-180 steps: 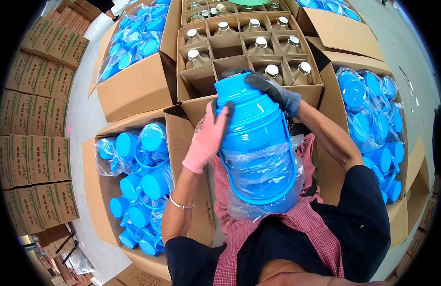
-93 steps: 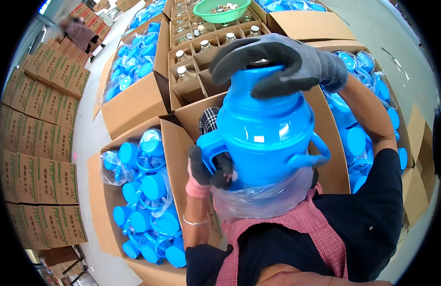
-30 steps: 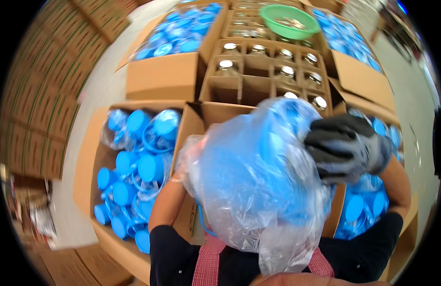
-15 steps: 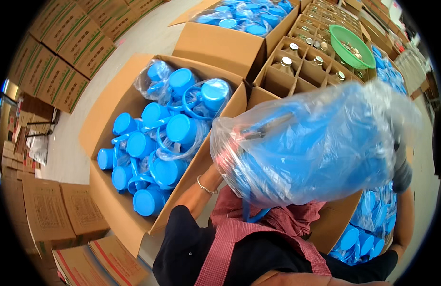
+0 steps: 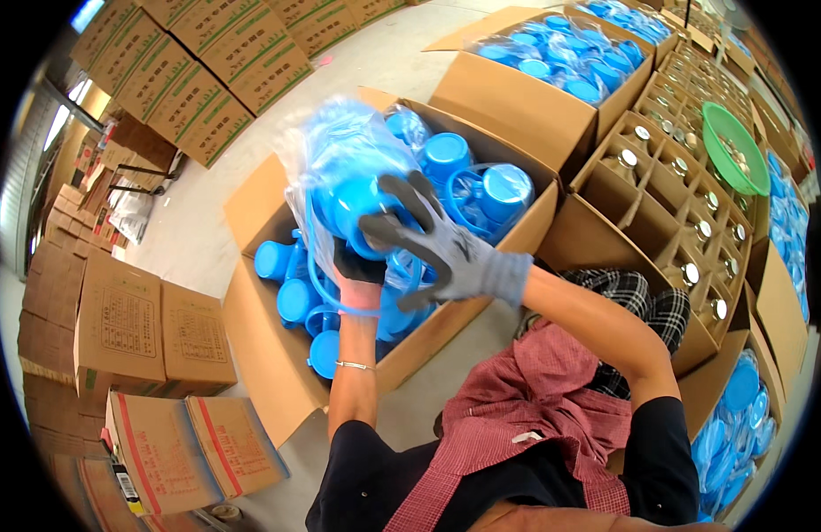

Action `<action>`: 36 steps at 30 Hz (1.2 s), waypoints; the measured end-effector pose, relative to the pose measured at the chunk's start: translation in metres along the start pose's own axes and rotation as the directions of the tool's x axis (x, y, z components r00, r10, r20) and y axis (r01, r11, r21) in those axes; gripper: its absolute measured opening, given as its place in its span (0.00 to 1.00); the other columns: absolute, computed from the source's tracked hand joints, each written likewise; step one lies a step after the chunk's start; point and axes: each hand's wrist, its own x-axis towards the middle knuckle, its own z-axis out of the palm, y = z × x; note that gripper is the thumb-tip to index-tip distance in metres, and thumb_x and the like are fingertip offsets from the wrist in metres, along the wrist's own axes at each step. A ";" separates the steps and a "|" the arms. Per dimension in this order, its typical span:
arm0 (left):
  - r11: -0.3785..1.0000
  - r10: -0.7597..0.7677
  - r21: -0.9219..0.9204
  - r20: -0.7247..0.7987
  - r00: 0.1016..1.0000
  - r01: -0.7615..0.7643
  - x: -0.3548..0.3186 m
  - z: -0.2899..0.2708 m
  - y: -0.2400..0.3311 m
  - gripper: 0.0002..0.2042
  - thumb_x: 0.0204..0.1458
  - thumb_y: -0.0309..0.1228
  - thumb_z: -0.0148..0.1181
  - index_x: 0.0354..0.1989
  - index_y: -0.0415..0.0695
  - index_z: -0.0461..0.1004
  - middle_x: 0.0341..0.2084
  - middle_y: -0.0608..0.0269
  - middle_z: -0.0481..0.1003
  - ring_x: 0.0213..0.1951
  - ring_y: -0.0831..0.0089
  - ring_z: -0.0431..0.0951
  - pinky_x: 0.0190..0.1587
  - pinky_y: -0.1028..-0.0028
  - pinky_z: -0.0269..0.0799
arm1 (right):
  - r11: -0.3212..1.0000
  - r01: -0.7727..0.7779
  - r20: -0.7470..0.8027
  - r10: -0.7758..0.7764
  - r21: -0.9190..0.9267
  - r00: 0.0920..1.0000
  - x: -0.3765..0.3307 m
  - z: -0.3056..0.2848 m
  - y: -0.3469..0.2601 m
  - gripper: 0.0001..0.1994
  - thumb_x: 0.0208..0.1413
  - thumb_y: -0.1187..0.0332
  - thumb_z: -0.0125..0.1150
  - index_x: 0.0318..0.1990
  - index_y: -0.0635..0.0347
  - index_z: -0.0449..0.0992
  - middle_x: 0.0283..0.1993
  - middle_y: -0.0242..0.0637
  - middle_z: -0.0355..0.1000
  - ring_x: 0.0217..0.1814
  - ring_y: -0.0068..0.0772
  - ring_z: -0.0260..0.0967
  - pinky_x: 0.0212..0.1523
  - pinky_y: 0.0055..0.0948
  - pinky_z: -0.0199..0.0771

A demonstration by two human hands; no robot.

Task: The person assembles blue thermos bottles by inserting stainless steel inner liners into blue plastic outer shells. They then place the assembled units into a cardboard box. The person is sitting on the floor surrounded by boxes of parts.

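Above the near carton, a clear plastic bag of blue cup-shaped plastic pieces with looped handles (image 5: 350, 199) is tilted and blurred at its top. My left hand (image 5: 359, 269), in a glove with dark fingers, is closed under the bundle's lower end; part of it is hidden by the pieces. From the right comes my right hand (image 5: 450, 248) in a grey glove with dark fingertips. Its fingers are spread over the end of the bundle, and the thumb points down. More blue cup-shaped pieces (image 5: 295, 300) lie in the carton (image 5: 277, 363) below, some in clear bags.
Behind stands another carton of bagged blue pieces (image 5: 583, 89). On the right, a divided carton (image 5: 597, 232) holds metal-capped glass bottles, with a green basin (image 5: 725, 146) on top. Bagged blue pieces (image 5: 734, 426) fill a box at lower right. Closed cartons (image 5: 198, 328) stand at left.
The bagged bundle has swung left from in front of my body to above the near carton. Both hands moved with it, and my right hand now shows with its fingers spread.
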 end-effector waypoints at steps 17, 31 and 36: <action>0.908 0.416 0.002 0.126 0.901 -0.420 0.123 0.100 0.047 0.21 0.57 0.42 0.54 0.47 0.34 0.70 0.16 0.69 0.64 0.26 0.72 0.69 0.40 0.73 0.70 | 0.923 -0.381 -0.140 0.370 -0.057 0.918 0.100 0.025 0.166 0.23 0.55 0.61 0.55 0.60 0.46 0.66 0.57 0.50 0.65 0.48 0.58 0.70 0.51 0.46 0.70; 0.964 0.206 -0.159 -0.068 0.976 -0.214 0.238 -0.016 0.136 0.21 0.59 0.45 0.47 0.20 0.41 0.64 0.15 0.60 0.68 0.20 0.65 0.70 0.48 0.52 0.74 | 0.514 -0.665 -0.093 0.749 -0.541 0.655 -0.141 -0.016 0.202 0.28 0.52 0.54 0.57 0.58 0.56 0.64 0.59 0.52 0.62 0.58 0.53 0.63 0.56 0.48 0.65; 0.790 0.480 -0.466 0.063 0.875 -0.400 0.265 -0.050 0.166 0.19 0.61 0.41 0.31 0.42 0.43 0.68 0.29 0.55 0.72 0.38 0.62 0.71 0.55 0.50 0.66 | 0.556 -0.586 -0.160 0.630 -0.590 0.760 -0.140 0.005 0.204 0.28 0.53 0.51 0.54 0.58 0.56 0.64 0.58 0.52 0.62 0.55 0.54 0.65 0.54 0.49 0.66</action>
